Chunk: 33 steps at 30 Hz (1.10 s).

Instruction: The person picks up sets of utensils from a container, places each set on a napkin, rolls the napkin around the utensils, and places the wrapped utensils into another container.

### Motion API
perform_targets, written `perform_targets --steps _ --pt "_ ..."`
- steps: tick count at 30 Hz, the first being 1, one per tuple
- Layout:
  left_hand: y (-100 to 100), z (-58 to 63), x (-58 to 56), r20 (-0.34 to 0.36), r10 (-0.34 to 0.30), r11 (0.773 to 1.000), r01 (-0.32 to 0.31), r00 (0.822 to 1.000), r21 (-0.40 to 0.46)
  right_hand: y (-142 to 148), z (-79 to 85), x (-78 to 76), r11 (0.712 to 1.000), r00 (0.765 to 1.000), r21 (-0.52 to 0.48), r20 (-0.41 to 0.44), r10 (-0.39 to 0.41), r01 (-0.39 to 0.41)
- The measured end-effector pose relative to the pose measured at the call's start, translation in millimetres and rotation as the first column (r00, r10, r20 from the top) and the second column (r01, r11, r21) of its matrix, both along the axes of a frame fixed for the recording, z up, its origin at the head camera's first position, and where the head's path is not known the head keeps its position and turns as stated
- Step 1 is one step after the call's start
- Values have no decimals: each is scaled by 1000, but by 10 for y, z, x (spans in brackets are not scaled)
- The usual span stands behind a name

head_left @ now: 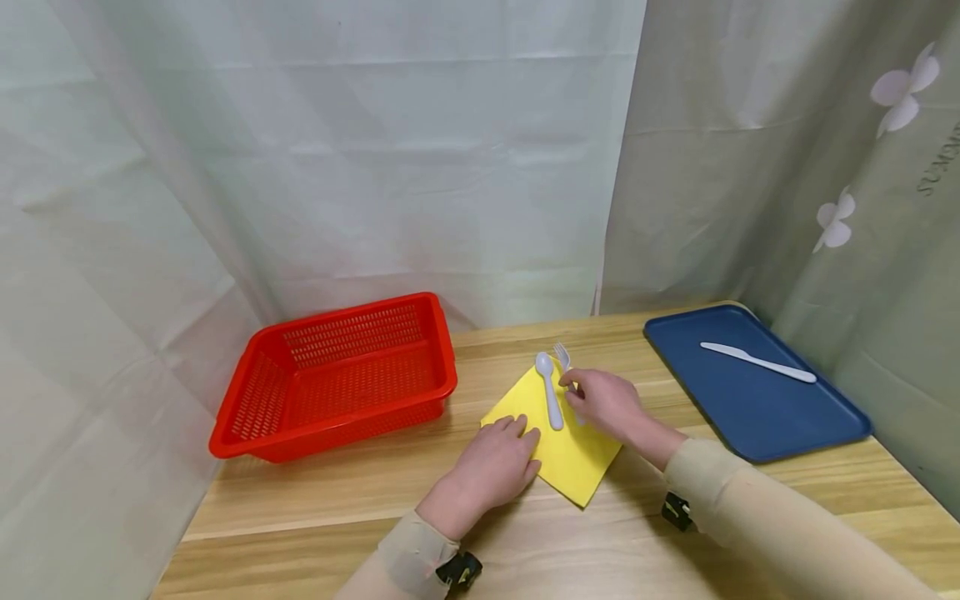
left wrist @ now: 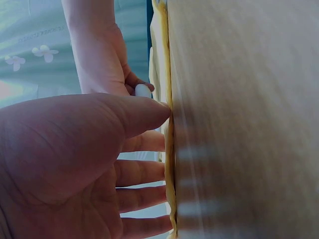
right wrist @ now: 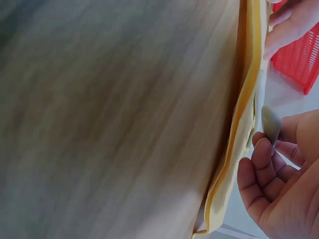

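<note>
A yellow folded napkin (head_left: 577,471) lies turned like a diamond on the wooden table. On it rests a pale plastic spoon (head_left: 551,398), bowl toward the back. My left hand (head_left: 498,458) rests on the napkin's left edge with its fingers spread and fairly straight. Just right of the spoon, my right hand (head_left: 603,402) pinches a pale plastic fork (head_left: 562,357) between thumb and fingers; the tines point toward the back, past the napkin's corner. In the right wrist view, the fork's handle end (right wrist: 270,124) sticks out from the fingers. Much of the fork is hidden by that hand.
A red perforated basket (head_left: 337,427) stands on the left of the table. To the right is a blue tray (head_left: 720,404) with a pale plastic knife (head_left: 757,362) lying across it. Light curtains (head_left: 420,167) hang behind the table and along both sides.
</note>
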<state>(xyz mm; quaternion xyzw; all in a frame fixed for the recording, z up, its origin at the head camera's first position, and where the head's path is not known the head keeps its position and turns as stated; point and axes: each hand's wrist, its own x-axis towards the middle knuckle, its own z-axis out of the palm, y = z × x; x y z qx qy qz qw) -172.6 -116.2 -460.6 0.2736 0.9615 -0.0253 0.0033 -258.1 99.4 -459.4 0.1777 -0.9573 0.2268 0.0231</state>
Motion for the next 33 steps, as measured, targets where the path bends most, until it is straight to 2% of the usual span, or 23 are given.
perform_targets --steps 18,26,33 --pt "-13 2 3 -17 -13 1000 13 1000 2 -57 -57 -53 998 1000 57 4 -7 7" --pt "-12 8 8 -17 -13 1000 13 1000 0 -61 -103 -68 999 999 45 -51 -13 15" --pt "-17 17 17 -16 -14 1000 14 1000 4 -61 -107 -85 999 999 45 -53 -15 17"
